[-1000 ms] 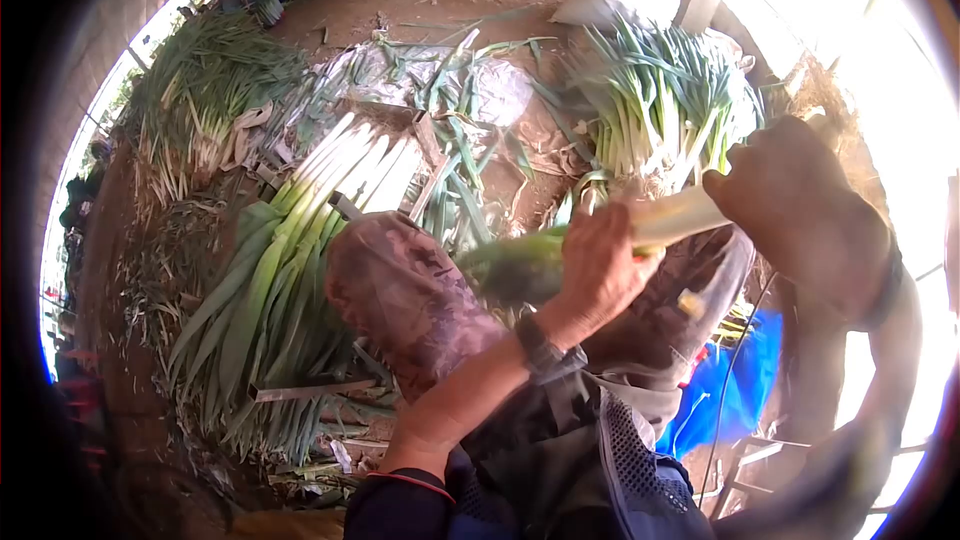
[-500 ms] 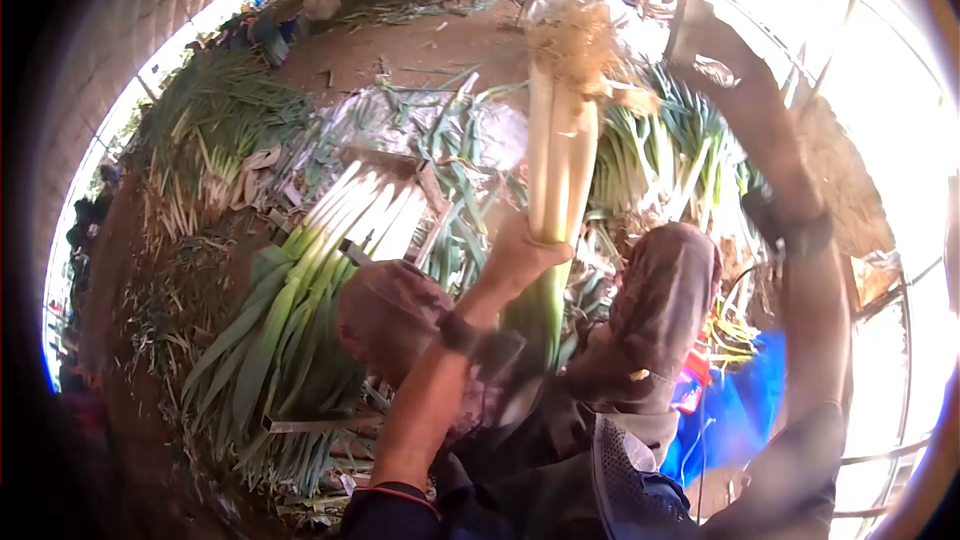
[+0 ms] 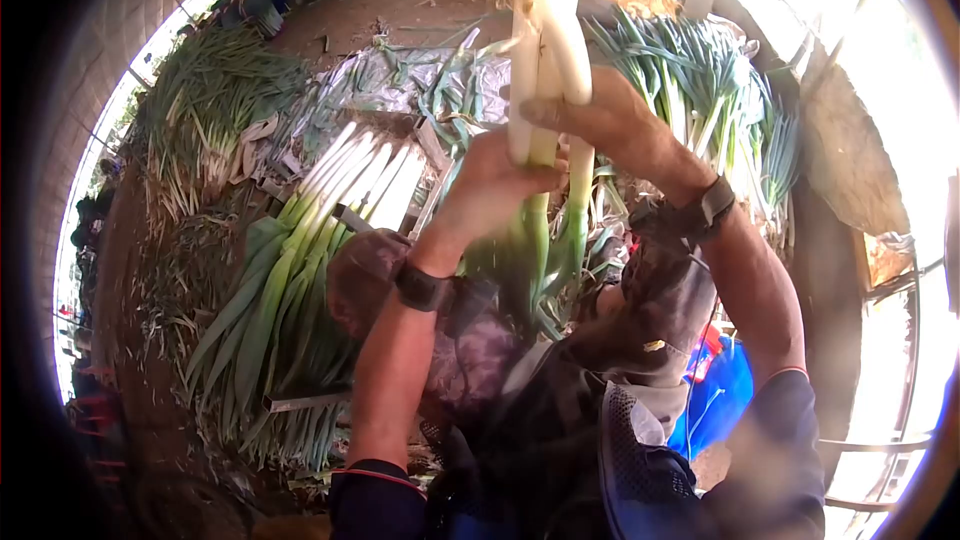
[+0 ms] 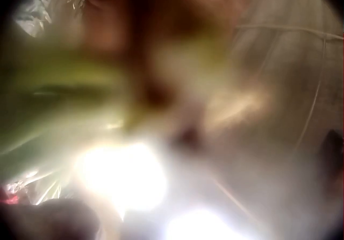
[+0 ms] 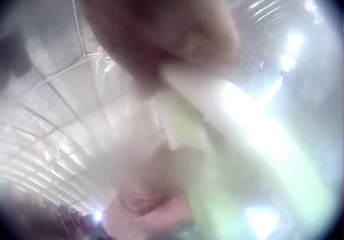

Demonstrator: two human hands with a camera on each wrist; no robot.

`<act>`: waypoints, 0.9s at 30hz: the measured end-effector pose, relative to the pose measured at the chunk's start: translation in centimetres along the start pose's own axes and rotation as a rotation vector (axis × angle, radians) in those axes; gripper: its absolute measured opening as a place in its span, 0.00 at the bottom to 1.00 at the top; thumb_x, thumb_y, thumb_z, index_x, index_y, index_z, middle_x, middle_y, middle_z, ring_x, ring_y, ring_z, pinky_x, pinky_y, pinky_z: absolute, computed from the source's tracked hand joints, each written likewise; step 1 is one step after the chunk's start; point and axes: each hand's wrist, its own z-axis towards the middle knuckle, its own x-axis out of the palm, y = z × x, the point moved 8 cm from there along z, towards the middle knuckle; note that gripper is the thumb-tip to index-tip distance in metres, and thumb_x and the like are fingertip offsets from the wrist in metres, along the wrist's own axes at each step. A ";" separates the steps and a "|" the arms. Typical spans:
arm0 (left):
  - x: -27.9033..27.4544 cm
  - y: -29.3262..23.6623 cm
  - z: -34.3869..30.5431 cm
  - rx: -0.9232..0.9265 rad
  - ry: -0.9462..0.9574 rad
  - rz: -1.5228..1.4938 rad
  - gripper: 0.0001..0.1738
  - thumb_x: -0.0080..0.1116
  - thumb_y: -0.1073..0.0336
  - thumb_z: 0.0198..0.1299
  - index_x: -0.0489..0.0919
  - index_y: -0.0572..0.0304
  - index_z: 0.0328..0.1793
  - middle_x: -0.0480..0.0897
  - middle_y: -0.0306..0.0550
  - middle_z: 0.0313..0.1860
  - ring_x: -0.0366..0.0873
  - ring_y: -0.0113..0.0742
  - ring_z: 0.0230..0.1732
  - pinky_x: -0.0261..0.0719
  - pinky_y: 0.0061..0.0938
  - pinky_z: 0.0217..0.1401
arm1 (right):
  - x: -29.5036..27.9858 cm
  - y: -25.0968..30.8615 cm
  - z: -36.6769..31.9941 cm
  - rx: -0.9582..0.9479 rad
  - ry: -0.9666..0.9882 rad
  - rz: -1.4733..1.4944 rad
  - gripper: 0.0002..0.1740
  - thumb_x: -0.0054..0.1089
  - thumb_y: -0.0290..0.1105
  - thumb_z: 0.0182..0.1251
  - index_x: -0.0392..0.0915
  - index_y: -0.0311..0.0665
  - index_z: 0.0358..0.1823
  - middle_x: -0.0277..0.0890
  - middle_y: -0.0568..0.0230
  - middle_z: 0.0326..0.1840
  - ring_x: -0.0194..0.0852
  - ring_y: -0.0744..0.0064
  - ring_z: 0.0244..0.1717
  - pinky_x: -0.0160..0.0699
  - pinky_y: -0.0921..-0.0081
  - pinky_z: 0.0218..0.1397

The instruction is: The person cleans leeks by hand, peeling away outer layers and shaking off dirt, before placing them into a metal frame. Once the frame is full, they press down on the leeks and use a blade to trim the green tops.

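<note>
In the head view, a small bunch of leeks (image 3: pixel 545 60) stands upright in front of the person, roots up and green leaves hanging between the knees. The left hand (image 3: pixel 492 185) grips it where the white stalks turn green. Slightly higher, the right hand (image 3: pixel 612 125) holds the rightmost stalk, which leans away from the others. From the right wrist, blurred fingers (image 5: pixel 177 25) show against a pale stalk (image 5: pixel 252 121), with the left hand (image 5: pixel 153 202) below. The left wrist view is mostly blurred, with green leaves (image 4: pixel 59 89) at its left.
Trimmed leeks (image 3: pixel 345 180) lie in a metal-framed rack to the left. More leek piles stand at the far left (image 3: pixel 205 90) and behind the right arm (image 3: pixel 700 90). Leaf scraps litter a plastic sheet (image 3: pixel 400 85). A blue bag (image 3: pixel 725 390) sits by the right knee.
The bunch was slanted sideways, then swung upright with its roots up. The right hand pulled away to the upper right, then came back onto the stalks beside the left hand.
</note>
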 end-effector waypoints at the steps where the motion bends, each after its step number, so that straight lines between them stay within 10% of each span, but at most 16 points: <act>1: -0.1 -0.4 0.1 -0.007 0.001 -0.001 0.17 0.69 0.78 0.56 0.82 0.64 0.52 0.86 0.42 0.42 0.83 0.27 0.43 0.82 0.24 0.45 | -0.2 0.4 0.0 0.005 -0.001 0.004 0.20 0.64 0.43 0.69 0.84 0.32 0.50 0.84 0.59 0.38 0.81 0.74 0.41 0.79 0.73 0.46; 13: -1.1 -3.8 0.2 0.076 0.110 0.102 0.20 0.52 0.61 0.74 0.76 0.63 0.66 0.84 0.50 0.54 0.84 0.37 0.52 0.81 0.28 0.61 | -3.1 -0.9 -0.9 0.058 -0.179 0.395 0.20 0.65 0.40 0.66 0.84 0.32 0.50 0.84 0.58 0.42 0.83 0.69 0.39 0.82 0.75 0.48; 19: 3.5 0.7 -0.9 -0.097 0.166 -0.114 0.29 0.73 0.57 0.57 0.77 0.63 0.60 0.85 0.47 0.49 0.85 0.38 0.50 0.88 0.34 0.52 | 0.0 -2.1 -1.6 0.144 -0.156 0.568 0.22 0.69 0.45 0.65 0.82 0.35 0.50 0.83 0.60 0.41 0.81 0.70 0.45 0.82 0.69 0.54; 27: 2.6 4.3 -1.9 -0.169 -0.004 -0.386 0.22 0.68 0.80 0.54 0.76 0.68 0.56 0.85 0.50 0.42 0.86 0.41 0.45 0.87 0.33 0.50 | 1.2 -3.9 -0.2 0.094 0.035 0.619 0.36 0.68 0.41 0.66 0.65 0.33 0.71 0.75 0.59 0.61 0.73 0.72 0.62 0.74 0.72 0.66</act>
